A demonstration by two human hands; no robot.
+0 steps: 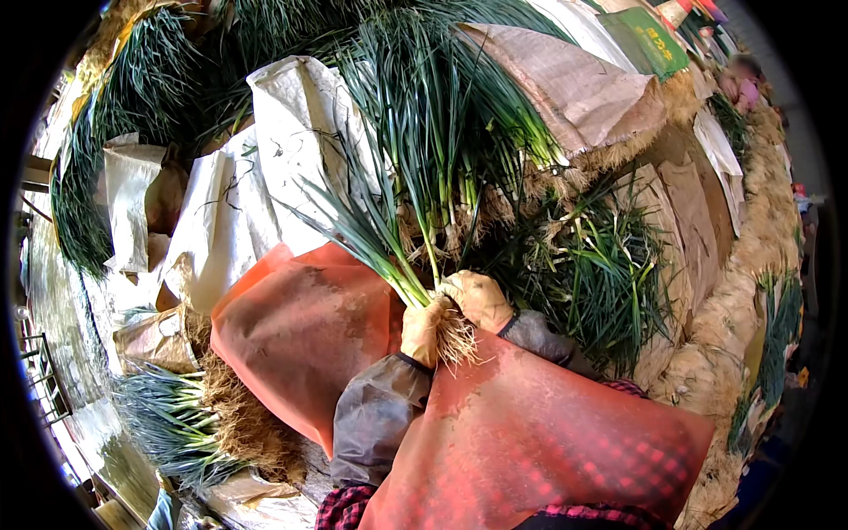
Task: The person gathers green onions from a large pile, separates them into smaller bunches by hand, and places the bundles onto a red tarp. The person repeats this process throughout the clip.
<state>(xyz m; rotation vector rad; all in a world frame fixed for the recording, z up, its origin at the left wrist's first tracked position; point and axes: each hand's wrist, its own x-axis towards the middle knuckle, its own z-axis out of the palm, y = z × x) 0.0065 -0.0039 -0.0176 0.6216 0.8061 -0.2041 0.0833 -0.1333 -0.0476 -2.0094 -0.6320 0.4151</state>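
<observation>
Both my hands wear tan gloves and meet above my lap, which an orange-red plastic apron (530,411) covers. In my left hand (424,331) is a small bunch of green onions (397,271), gripped near the white ends, leaves fanning up and left, pale roots hanging over the glove. My right hand (478,299) touches it from the right, its fingers at the base of a single green onion stalk (430,248) that points upward. Just beyond lies a big heap of green onions (424,126), roots toward me.
Loose trimmed leaves (609,278) are piled to the right. White sacks (298,146) lie ahead on the left, a tan sheet (570,86) over onions at upper right. Stacked green onions (179,424) rest at lower left. Another person (745,83) is far off at upper right.
</observation>
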